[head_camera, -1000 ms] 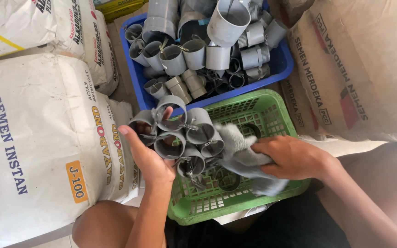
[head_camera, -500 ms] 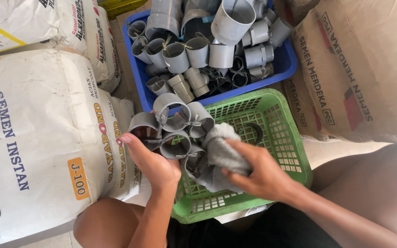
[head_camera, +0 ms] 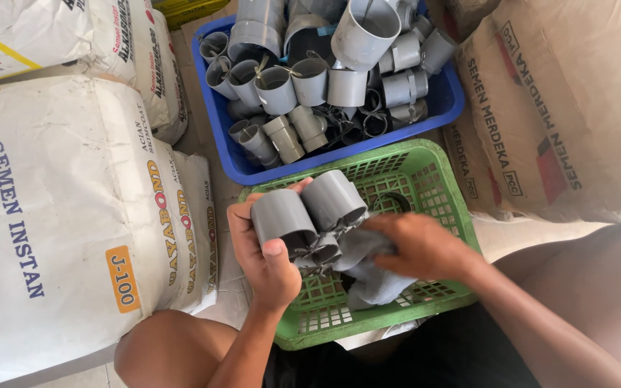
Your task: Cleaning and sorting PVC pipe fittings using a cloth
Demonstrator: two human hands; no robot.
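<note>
Over the green basket (head_camera: pixel 445 188) my left hand (head_camera: pixel 267 262) clamps the bundle of grey pipe couplings (head_camera: pixel 309 212) while my right hand (head_camera: pixel 420 246), fingers closed on the grey rag (head_camera: pixel 376 282), rubs it; a hard wipe could knock one loose

In my left hand (head_camera: pixel 267 262) I hold smooth, matt grey plastic pipe couplings (head_camera: pixel 309 214). My right hand (head_camera: pixel 418 248) presses a soft grey cloth (head_camera: pixel 375 284), possibly cotton, against them. Below sits a glossy green plastic lattice basket (head_camera: pixel 454 208).
</note>
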